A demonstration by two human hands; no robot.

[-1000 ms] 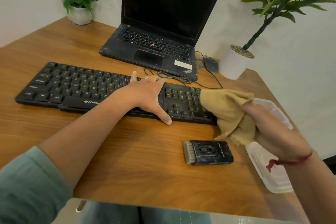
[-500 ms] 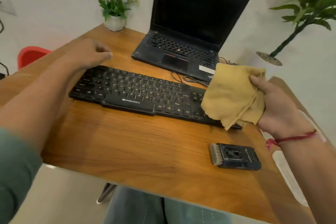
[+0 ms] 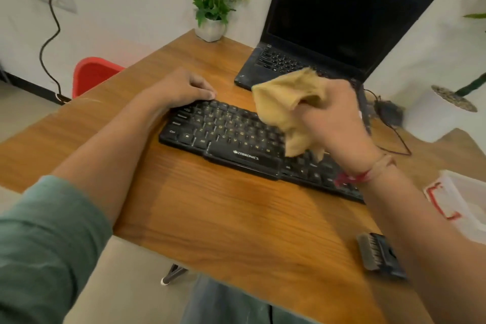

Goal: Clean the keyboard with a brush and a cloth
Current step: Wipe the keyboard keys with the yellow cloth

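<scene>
A black Zebronics keyboard lies across the wooden desk. My left hand rests at the keyboard's far left corner, fingers loosely curled and holding nothing. My right hand grips a bunched yellow cloth and holds it over the middle keys, its lower folds hanging onto them. A small black brush with pale bristles lies on the desk at the near right, partly hidden by my right forearm.
An open black laptop stands behind the keyboard. A white flower pot sits at the far corner, a clear plastic lid at the right edge, a red chair to the left. Cables trail right of the laptop.
My left hand went from the keyboard's middle to its far left corner. My right hand carried the cloth from the right end over the middle keys. The view swung left.
</scene>
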